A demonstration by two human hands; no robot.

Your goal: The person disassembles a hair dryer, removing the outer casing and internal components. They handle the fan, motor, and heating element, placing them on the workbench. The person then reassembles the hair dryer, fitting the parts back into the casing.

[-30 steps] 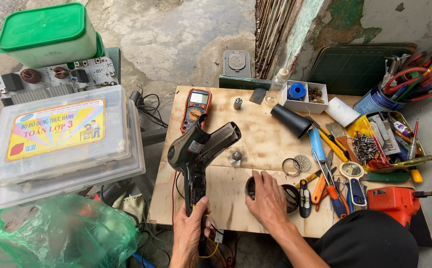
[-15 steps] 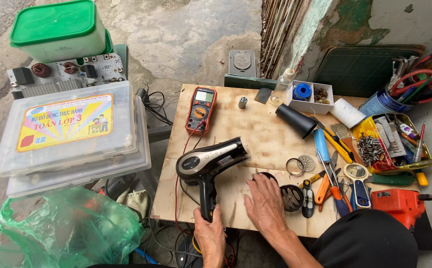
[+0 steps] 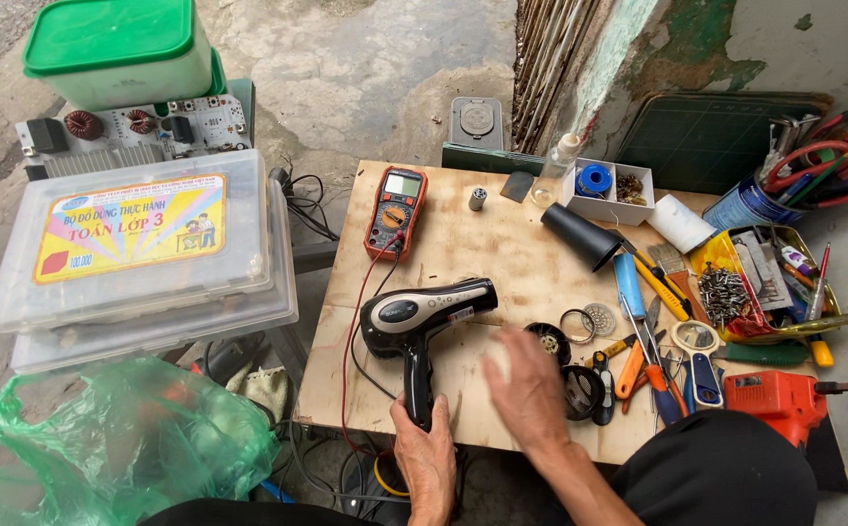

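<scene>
At the left, a green plastic bag (image 3: 112, 453) is seen beside the wooden worktop (image 3: 502, 248). The black hair dryer (image 3: 422, 317) is laid on the worktop and its handle is gripped by the fingers of the left hand (image 3: 426, 458). The right hand (image 3: 529, 390) is blurred; its fingers appear flat and empty, near 2 round black parts (image 3: 549, 343).
</scene>
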